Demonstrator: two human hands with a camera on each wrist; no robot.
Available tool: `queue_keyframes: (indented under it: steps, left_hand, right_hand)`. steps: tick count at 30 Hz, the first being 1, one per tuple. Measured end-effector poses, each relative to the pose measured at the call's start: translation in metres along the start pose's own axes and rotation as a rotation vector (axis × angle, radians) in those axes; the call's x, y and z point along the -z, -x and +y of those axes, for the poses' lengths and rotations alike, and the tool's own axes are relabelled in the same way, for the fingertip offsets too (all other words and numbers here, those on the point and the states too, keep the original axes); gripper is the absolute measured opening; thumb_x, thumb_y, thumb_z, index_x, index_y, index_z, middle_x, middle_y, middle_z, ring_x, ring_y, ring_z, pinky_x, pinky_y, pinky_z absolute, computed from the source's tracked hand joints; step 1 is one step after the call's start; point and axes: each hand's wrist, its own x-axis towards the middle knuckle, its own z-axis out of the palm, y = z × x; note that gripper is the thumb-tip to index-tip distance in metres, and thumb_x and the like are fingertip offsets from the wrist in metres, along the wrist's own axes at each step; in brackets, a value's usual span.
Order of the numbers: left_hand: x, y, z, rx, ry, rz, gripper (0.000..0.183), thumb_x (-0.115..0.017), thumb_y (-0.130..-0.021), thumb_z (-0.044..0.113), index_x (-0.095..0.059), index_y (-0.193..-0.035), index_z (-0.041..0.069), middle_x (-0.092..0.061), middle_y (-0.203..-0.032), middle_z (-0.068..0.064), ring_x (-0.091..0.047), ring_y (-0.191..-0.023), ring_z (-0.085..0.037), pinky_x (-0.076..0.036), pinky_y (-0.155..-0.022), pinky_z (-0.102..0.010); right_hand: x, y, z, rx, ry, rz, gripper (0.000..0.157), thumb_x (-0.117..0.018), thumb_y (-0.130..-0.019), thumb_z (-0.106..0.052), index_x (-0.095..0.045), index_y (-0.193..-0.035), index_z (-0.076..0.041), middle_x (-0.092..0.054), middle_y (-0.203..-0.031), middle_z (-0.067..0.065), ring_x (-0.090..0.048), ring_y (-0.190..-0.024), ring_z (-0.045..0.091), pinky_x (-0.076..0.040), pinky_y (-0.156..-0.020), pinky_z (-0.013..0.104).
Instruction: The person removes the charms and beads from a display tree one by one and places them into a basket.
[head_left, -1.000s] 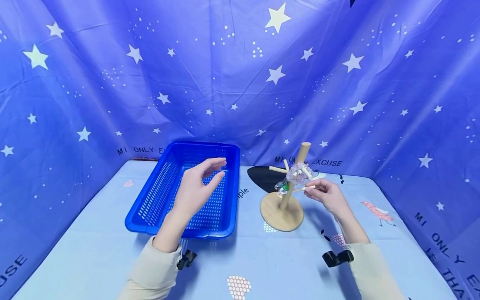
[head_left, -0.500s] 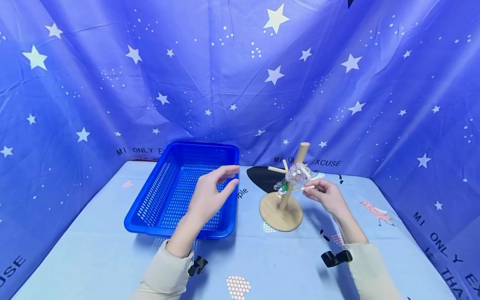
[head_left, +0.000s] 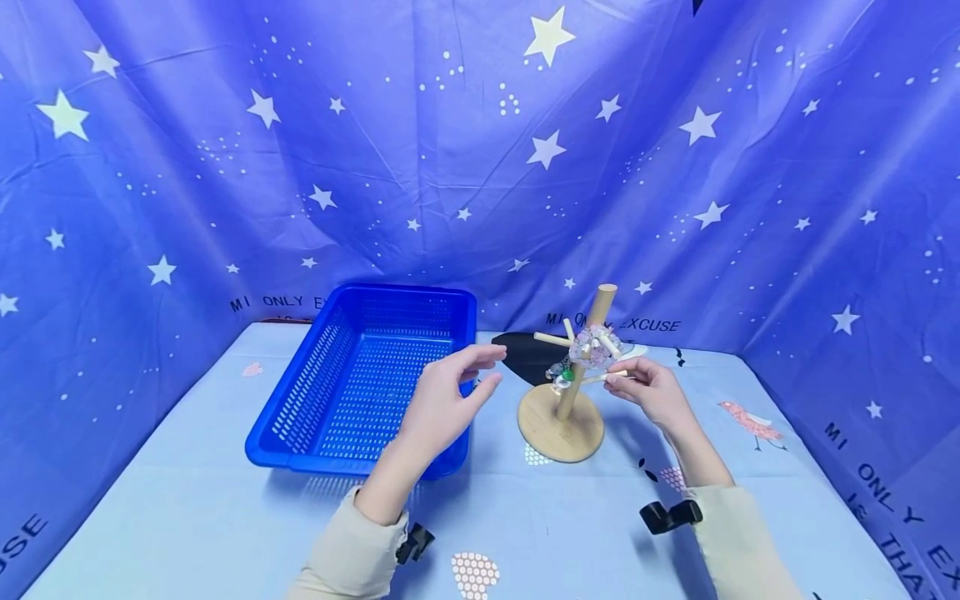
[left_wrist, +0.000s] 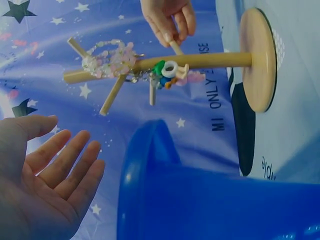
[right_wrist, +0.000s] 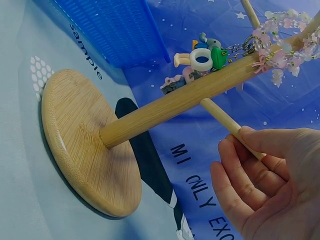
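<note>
A wooden peg stand (head_left: 561,425) with a round base stands upright on the table. My right hand (head_left: 656,396) pinches one of its lower pegs (right_wrist: 230,125) between thumb and fingers. Beaded bracelets (right_wrist: 282,42) in pink and clear hang on the upper pegs. Small figure keychains (right_wrist: 202,60), one green and white, dangle from another peg on the left side. My left hand (head_left: 450,400) is held in the air over the basket's right rim, fingers relaxed and apart from the stand. Nothing is in that hand in the left wrist view.
A blue perforated plastic basket (head_left: 296,461) sits left of the stand. Light blue cloth (head_left: 540,533) with printed shapes covers the table. A blue star-patterned curtain (head_left: 420,150) rises behind and along both sides. Black wrist mounts are strapped at both sleeves.
My left hand has moved rightward and slightly toward me, from above the basket's middle to its right rim, nearer the stand. The right hand keeps its pinch on the peg.
</note>
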Motion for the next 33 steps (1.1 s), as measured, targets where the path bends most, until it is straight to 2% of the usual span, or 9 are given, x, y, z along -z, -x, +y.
queue_keyframes:
  steps: [9,17,27,33]
  left_hand:
    - [-0.010,0.000,0.001,-0.006,0.016,-0.026,0.031,-0.065,-0.097,0.023,-0.067,-0.128,0.017,-0.072,-0.122,0.004,-0.067,-0.114,-0.012,-0.056,-0.097,-0.032]
    - [-0.021,0.001,0.004,-0.027,0.043,-0.046,0.030,-0.066,-0.097,0.020,-0.067,-0.126,0.019,-0.072,-0.122,0.003,-0.068,-0.113,-0.012,-0.056,-0.098,-0.032]
    - [-0.041,0.000,0.013,-0.039,0.107,-0.061,0.034,-0.066,-0.095,0.016,-0.065,-0.130,0.014,-0.066,-0.132,-0.002,-0.062,-0.123,-0.018,-0.053,-0.103,-0.033]
    - [-0.054,0.000,0.018,-0.031,0.141,-0.057,0.039,-0.068,-0.094,0.018,-0.061,-0.133,0.013,-0.061,-0.140,-0.002,-0.057,-0.131,-0.019,-0.048,-0.110,-0.035]
  right_hand:
    - [0.000,0.000,0.001,0.003,-0.006,0.000,0.029,-0.057,-0.098,0.001,-0.050,-0.119,0.020,-0.069,-0.087,-0.014,-0.069,-0.085,-0.001,-0.059,-0.084,0.021]
    - [0.000,0.000,0.000,0.004,0.006,0.001,0.029,-0.057,-0.097,0.001,-0.051,-0.119,0.020,-0.069,-0.086,-0.016,-0.069,-0.085,-0.001,-0.060,-0.086,0.025]
    - [-0.001,0.001,-0.002,-0.020,0.028,0.018,0.032,-0.058,-0.098,-0.002,-0.051,-0.121,0.019,-0.071,-0.090,-0.009,-0.069,-0.085,-0.001,-0.059,-0.085,0.022]
    - [-0.002,0.001,-0.003,-0.025,0.026,0.026,0.032,-0.060,-0.098,-0.003,-0.052,-0.120,0.019,-0.070,-0.087,-0.011,-0.070,-0.085,0.002,-0.059,-0.084,0.022]
